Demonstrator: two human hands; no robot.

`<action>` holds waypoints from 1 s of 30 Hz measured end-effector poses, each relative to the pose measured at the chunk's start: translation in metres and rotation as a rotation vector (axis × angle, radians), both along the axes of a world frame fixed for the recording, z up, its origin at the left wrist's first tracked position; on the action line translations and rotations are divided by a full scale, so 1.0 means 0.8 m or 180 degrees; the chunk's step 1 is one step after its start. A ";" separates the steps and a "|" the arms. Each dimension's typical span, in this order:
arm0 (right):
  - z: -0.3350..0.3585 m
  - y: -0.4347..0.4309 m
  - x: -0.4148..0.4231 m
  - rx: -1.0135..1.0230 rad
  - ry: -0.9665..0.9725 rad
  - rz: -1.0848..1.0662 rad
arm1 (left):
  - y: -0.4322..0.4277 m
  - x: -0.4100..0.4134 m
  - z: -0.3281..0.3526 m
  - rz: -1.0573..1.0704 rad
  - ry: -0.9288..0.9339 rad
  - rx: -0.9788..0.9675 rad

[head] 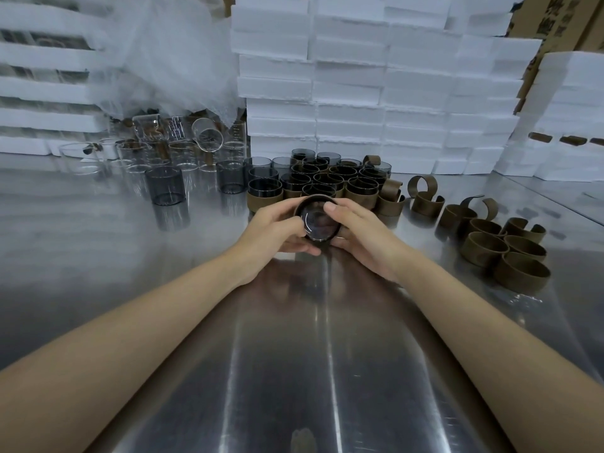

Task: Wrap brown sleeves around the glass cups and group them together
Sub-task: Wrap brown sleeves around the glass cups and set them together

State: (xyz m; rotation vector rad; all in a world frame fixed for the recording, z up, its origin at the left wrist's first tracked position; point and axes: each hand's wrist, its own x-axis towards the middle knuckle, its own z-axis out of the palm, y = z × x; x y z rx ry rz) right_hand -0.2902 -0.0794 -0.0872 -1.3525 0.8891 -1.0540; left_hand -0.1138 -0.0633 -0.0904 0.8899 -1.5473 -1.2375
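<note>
Over the middle of the steel surface [294,354], a dark glass cup [318,223] is being gripped by both hands; it is being held on its side, with one round end turned toward the camera. It is being clasped from its left by the left hand [274,230], whose fingers are being curled beneath it while the thumb is being pressed on the near rim; it is being clasped from its right by the right hand [362,237], whose thumb is being laid across the top of the rim. A brown sleeve [302,206] is being shown as a dark band around the cup's wall; whether it is fully closed cannot be told.

Just behind the hands, a tight cluster of sleeved cups [327,181] is being kept upright; toward the right edge, loose sleeves [510,253] are being kept as open rings and curls; to the left of the cluster, bare grey cups [166,186] are being left standing apart. Toward the far left corner, clear beakers [183,148] are being crowded under crumpled plastic wrap [163,53]; along the far edge, white foam boxes [359,93] are being kept in tall stacks.
</note>
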 end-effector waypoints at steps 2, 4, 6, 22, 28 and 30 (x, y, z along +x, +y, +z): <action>0.002 0.004 0.002 -0.0010 -0.0128 0.0025 | 0.001 0.001 -0.001 -0.0130 0.0040 -0.0034; 0.001 0.006 0.004 0.0038 -0.0271 0.0012 | 0.000 0.001 -0.003 -0.0238 0.0192 0.0037; 0.000 0.007 0.003 0.0101 -0.0497 0.0068 | -0.002 -0.003 -0.004 -0.0315 0.0399 0.0246; 0.000 0.002 0.019 0.0620 -0.1552 0.0026 | -0.010 0.002 0.001 -0.0647 0.0599 0.0573; 0.000 -0.005 0.014 0.0807 -0.1902 -0.0020 | -0.013 0.000 -0.001 -0.0656 0.0666 0.0479; 0.000 -0.006 0.014 0.0875 -0.2069 0.0001 | -0.015 0.000 -0.001 -0.0668 0.0716 0.0435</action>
